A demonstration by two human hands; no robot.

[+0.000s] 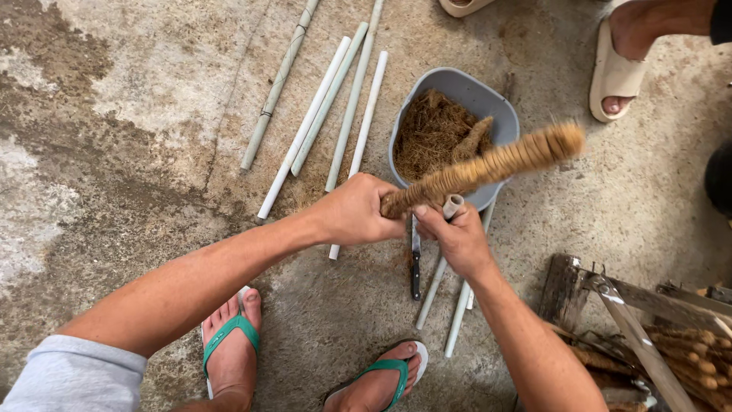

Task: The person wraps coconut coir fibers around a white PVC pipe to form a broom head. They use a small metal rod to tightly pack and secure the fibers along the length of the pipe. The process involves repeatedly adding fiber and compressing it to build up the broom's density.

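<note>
Both-handed, left hand [357, 210], right hand [457, 238], gripping fibre-wrapped pipe [488, 166]

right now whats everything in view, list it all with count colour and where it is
fibre-wrapped pole: one, brown, held over the tub
tub: one, grey, top centre, holding brown fibre
bare pipes: several, white and pale green, on the floor, upper centre and under the hands
knife: one, dark handle, on the floor below the hands
finished wrapped poles: a pile, brown, lower right
wooden frame: one, weathered, lower right
another person's foot: one, cream sandal, top right
left hand: grips the pole's end
right hand: at the pole's white end
own feet: two, green-strapped sandals
</note>
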